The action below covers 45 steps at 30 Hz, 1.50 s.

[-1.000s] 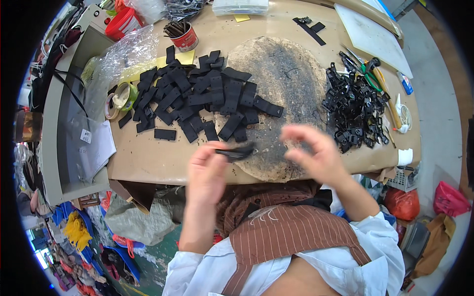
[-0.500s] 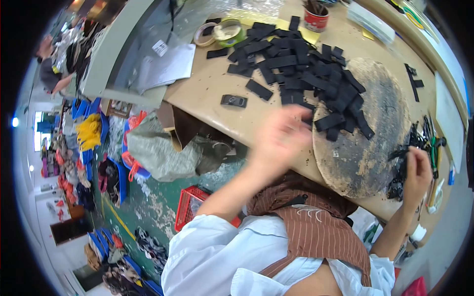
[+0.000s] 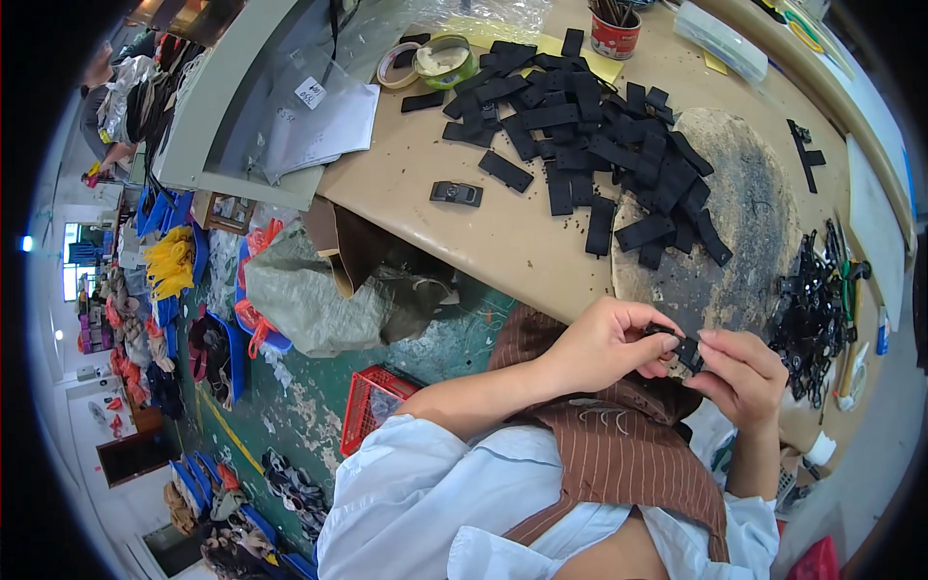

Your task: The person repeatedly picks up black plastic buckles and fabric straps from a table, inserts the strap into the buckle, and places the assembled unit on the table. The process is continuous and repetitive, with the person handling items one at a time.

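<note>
My left hand (image 3: pixel 617 340) and my right hand (image 3: pixel 742 375) meet over the table's near edge, by the lower rim of a worn round board (image 3: pixel 744 232). Between them they pinch a small black piece (image 3: pixel 688 354), its exact kind partly hidden by the fingers. A heap of short black strap pieces (image 3: pixel 580 116) spreads over the table and onto the board. One strap piece (image 3: pixel 599 226) lies at the heap's near side. Beside my right hand is a tangled pile of shiny black small parts (image 3: pixel 817 314). A single black buckle-like piece (image 3: pixel 456 194) rests apart on the left.
Tape rolls (image 3: pixel 447 64), a red can of tools (image 3: pixel 615 35) and a clear plastic box (image 3: pixel 720 43) stand at the back. Green-handled pliers (image 3: pixel 853 290) lie far right. A grey cabinet (image 3: pixel 232 106) borders the left; a red crate (image 3: pixel 367 411) is on the floor.
My left hand has moved from the heap toward me and right. My right hand has come left from the parts pile. Both now grip the small black piece together.
</note>
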Each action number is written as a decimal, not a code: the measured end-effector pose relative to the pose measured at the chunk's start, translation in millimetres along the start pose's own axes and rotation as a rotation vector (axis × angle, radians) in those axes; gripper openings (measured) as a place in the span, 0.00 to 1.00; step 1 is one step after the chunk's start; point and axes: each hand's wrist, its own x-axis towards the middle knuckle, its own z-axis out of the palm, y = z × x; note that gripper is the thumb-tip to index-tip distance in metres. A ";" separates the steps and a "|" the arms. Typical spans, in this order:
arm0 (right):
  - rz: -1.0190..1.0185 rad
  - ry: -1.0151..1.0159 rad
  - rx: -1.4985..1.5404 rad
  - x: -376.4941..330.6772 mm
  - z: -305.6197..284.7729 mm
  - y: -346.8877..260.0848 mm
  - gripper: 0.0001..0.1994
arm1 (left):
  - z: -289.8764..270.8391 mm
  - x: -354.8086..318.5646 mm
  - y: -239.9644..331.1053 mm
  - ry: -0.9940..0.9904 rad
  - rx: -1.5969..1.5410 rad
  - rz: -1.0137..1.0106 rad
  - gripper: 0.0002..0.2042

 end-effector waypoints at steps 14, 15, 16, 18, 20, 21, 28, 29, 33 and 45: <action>0.178 0.201 -0.019 -27.2 48.0 -16.2 0.16 | 12.6 5.3 -26.3 0.175 -0.218 0.262 0.09; 0.208 0.203 0.033 -25.4 44.6 -17.7 0.17 | 9.4 6.2 -24.3 0.137 -0.188 0.218 0.09; 0.359 0.288 0.269 -21.8 42.5 -17.8 0.23 | 3.5 4.0 -19.3 0.086 -0.107 0.221 0.08; 0.435 0.083 0.439 -8.1 21.5 -13.4 0.24 | -2.8 -5.5 -4.6 0.058 -0.001 0.178 0.07; 0.332 -0.098 0.415 2.5 9.2 -7.1 0.22 | -8.0 -9.7 -0.8 0.021 0.079 0.158 0.05; 0.263 -0.146 0.400 8.6 6.7 -6.0 0.21 | -9.7 -11.0 -3.3 0.024 0.166 0.205 0.05; 0.480 -0.221 0.566 17.0 11.6 -10.0 0.17 | -17.0 -17.2 -0.4 0.031 0.297 0.259 0.05; 0.450 -0.251 0.561 19.5 10.6 -9.9 0.17 | -18.5 -17.4 -0.2 0.018 0.347 0.275 0.05; 0.293 -0.328 0.430 23.9 11.2 -13.8 0.17 | -19.5 -23.8 13.5 -0.058 0.507 0.221 0.04; 0.440 0.031 0.488 -4.7 30.8 3.6 0.07 | -69.7 -0.8 56.6 0.009 0.853 0.367 0.11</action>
